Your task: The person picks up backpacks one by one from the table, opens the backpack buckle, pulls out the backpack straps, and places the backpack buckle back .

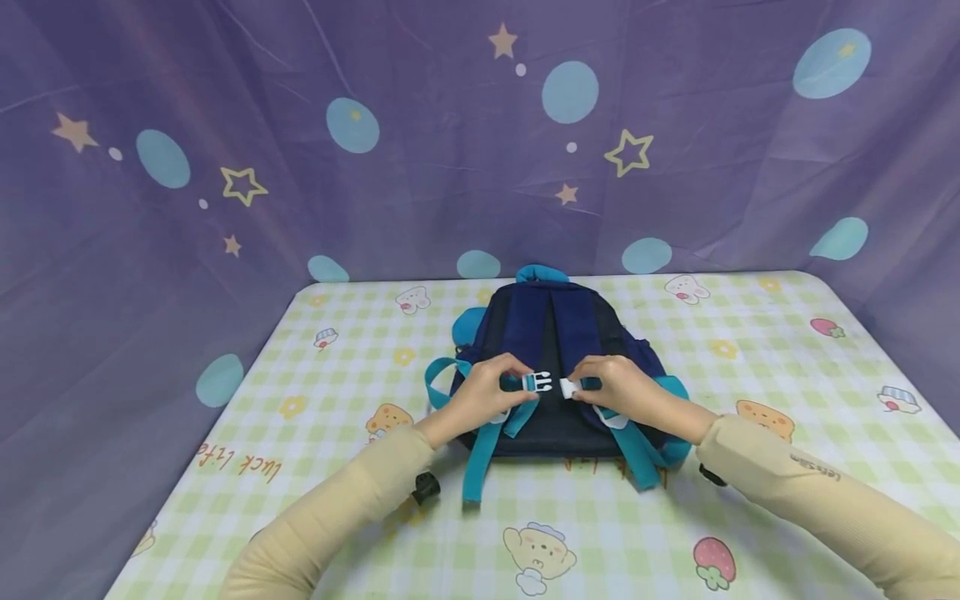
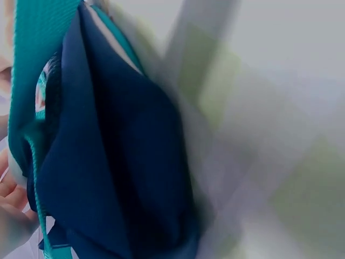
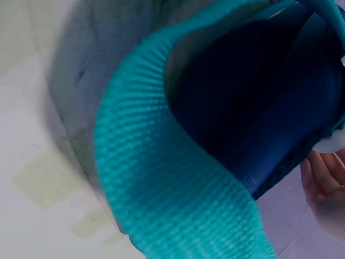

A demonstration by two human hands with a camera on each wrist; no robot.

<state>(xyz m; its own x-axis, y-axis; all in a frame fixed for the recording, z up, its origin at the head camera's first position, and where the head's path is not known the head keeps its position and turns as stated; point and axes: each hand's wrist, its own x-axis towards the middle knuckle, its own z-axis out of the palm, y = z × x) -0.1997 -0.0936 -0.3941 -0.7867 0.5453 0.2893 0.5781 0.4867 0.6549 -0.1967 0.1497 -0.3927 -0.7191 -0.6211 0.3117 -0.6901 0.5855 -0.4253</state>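
A navy and black backpack [image 1: 551,429] with teal straps lies in the middle of the table, straps up. Between thumb and fingers, my left hand [image 1: 486,390] pinches the white pronged half of a side-release buckle [image 1: 542,382]. My right hand [image 1: 624,387] pinches the white socket half [image 1: 568,388], opposite the prongs. A small gap separates the two halves above the back panel. The left wrist view is mostly filled by the bag's navy side [image 2: 118,135] and a teal strap [image 2: 43,54]. A wide teal strap [image 3: 178,178] loops across the right wrist view.
Loose teal strap ends [image 1: 477,467] hang over the bag's near edge, with another strap end [image 1: 639,458] on the right. A teal top handle [image 1: 542,273] points to the far edge. The checked tablecloth [image 1: 360,533] meets a purple curtain [image 1: 450,200] behind.
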